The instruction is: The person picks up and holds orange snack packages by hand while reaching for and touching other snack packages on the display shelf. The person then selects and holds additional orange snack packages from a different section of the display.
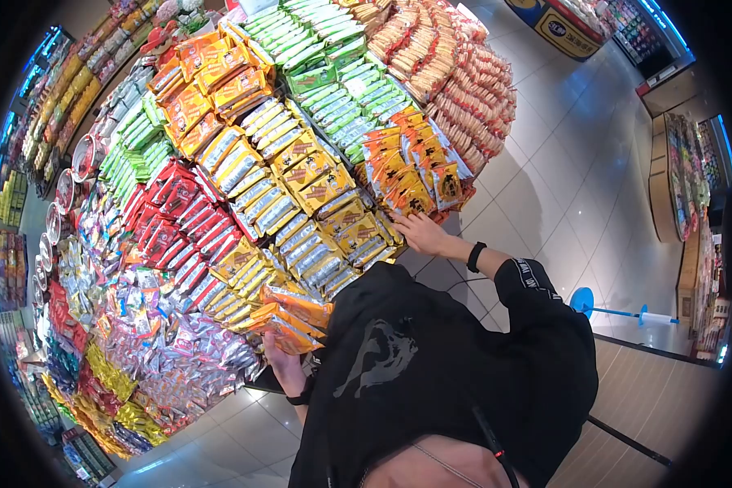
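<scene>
My left hand (283, 364) is closed around several orange snack packets (294, 317), held at the near edge of the display beside the yellow packets. The orange wrappers hide part of its fingers. My right hand (419, 234) reaches to the lower edge of a stack of orange-and-yellow snack packets (403, 189). Its fingers lie stretched out against the packets at the stack's near end. Rows of yellow wafer packets (317, 175) lie between the two hands.
Red packets (175, 207), green packets (333, 89) and loose wrapped sweets (163, 333) fill the rest of the large display. A tiled floor (561, 163) runs along its right side. A blue-based stand (582, 300) and a wooden-sided display (667, 179) stand farther right.
</scene>
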The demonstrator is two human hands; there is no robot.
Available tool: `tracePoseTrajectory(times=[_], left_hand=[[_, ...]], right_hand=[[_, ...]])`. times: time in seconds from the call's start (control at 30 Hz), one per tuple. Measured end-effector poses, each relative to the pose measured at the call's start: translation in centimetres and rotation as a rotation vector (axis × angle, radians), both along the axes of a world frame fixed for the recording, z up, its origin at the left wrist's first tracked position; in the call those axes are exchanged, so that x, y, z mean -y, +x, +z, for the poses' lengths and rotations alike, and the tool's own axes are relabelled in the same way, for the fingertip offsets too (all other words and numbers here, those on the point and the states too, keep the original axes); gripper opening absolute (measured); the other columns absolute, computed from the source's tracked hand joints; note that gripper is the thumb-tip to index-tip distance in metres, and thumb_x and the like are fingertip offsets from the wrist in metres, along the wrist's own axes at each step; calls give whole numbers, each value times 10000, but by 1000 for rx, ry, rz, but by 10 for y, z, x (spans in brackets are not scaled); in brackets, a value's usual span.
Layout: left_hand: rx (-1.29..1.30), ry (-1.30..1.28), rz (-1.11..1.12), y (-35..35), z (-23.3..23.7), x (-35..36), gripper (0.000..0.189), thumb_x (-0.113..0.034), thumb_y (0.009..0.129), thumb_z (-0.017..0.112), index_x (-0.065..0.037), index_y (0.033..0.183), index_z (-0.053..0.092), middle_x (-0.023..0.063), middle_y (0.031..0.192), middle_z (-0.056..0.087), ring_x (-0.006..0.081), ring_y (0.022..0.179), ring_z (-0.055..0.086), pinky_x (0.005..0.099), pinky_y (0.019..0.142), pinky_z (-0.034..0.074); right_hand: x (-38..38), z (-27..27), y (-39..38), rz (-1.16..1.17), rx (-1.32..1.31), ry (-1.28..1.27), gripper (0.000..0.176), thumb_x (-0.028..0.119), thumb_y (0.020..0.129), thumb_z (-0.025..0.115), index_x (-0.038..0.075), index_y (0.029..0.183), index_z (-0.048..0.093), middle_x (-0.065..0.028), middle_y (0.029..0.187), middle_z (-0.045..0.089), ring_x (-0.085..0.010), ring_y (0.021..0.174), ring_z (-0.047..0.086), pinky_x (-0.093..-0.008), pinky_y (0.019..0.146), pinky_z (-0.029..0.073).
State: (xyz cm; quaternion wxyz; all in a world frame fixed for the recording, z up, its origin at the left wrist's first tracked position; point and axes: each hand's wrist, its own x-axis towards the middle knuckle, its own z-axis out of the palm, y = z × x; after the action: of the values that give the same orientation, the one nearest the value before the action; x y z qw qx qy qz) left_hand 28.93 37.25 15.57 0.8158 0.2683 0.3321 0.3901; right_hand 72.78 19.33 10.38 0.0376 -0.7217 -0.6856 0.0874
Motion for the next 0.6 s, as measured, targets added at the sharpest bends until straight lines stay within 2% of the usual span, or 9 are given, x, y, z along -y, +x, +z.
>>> tracePoseTrajectory(times=[0.23,0.4,0.53,0.6], left_hand=[[1,33,-17,1,-6,-5,610,-401,933,588,-60,1411,424,107,1392,518,283,1258,516,458,1065,409],[-56,12,-17,-1,-5,-3,601,-403,944,569,-59,1415,421,104,1391,519,279,1260,515,454,1066,408],[-101,-17,33,14,22,5,603,-398,942,574,-57,1416,421,105,1387,525,278,1259,517,454,1069,403],[-69,-12,23,14,23,5,604,-395,940,579,-57,1415,422,105,1386,526,278,1257,518,454,1070,402]], right_hand=[[8,-4,-7,0,-69,107,422,125,846,599,63,1257,530,-123,1423,442,-284,1095,528,-449,966,396],[17,-7,-18,-30,-218,114,381,131,841,613,66,1213,561,-119,1264,516,-285,1138,514,-440,941,400],[21,-5,-24,-79,-237,61,379,96,840,606,67,1215,558,-114,1247,532,-273,1143,522,-426,950,398],[24,-3,-23,-74,-147,70,410,95,826,627,67,1228,552,-124,1262,522,-278,1155,513,-422,955,397]])
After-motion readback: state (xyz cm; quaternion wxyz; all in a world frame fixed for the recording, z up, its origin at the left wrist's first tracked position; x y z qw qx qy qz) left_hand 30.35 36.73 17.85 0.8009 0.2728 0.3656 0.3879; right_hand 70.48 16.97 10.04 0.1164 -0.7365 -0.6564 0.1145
